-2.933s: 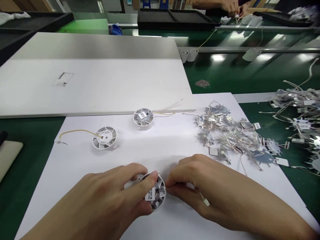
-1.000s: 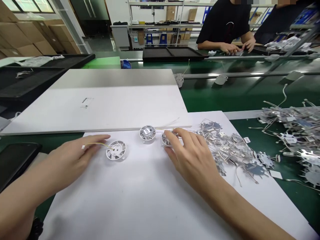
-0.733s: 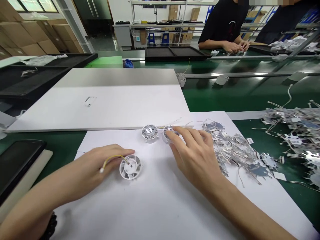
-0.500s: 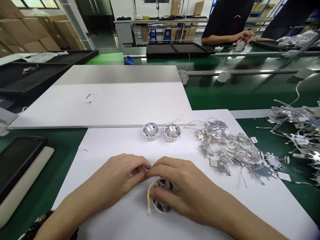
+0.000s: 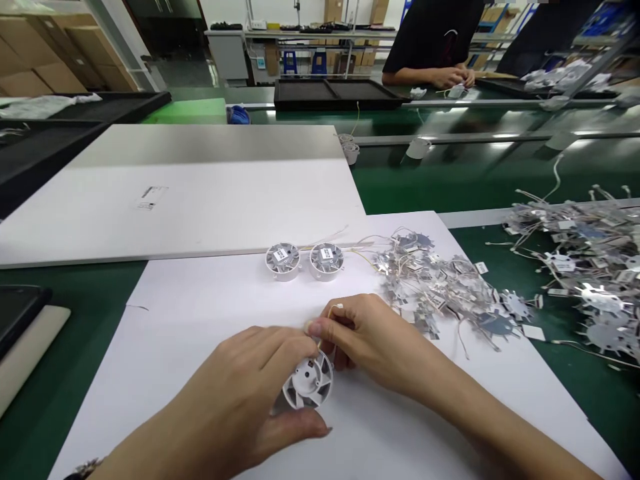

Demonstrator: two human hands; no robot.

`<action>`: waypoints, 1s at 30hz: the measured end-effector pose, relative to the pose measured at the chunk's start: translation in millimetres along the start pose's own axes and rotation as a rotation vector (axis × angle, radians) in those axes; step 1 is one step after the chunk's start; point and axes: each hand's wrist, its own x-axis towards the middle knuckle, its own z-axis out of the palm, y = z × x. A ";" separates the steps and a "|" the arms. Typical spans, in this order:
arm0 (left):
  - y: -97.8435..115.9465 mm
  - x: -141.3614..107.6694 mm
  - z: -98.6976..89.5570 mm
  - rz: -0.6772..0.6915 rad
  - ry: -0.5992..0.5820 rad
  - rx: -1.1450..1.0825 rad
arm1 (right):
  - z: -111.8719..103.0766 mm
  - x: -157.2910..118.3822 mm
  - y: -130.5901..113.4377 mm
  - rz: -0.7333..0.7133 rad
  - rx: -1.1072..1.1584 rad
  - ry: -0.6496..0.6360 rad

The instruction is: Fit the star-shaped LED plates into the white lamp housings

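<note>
A small white round fan housing [image 5: 309,383] is gripped at its left side by my left hand [image 5: 255,380], fingers above and thumb below. The open face with its spokes and hub is turned up toward me. At the housing's upper right edge, my right hand [image 5: 373,337] pinches a thin wire whose small white plug [image 5: 339,306] sticks up past the fingers. Most of the wire is hidden by the fingers. Farther back on the white sheet [image 5: 225,307], a left fan [image 5: 283,261] and a right fan [image 5: 327,261] with silver tops and white labels stand side by side.
A heap of silver wired plates [image 5: 440,283] lies on the sheet's right, and a bigger heap [image 5: 595,260] beyond it. Behind is a raised white board [image 5: 240,193]. A black-topped object [image 5: 20,310] sits at left. Across the bench a person [image 5: 435,47] works with their hands.
My left hand has moved onto the fan housing, which now shows its spoked face. My right hand has shifted from the housing to its wire. The view has turned slightly right.
</note>
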 end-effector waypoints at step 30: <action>-16.4 -8.4 -18.0 0.057 -0.227 0.002 | 4.7 2.7 7.5 0.052 0.231 -0.183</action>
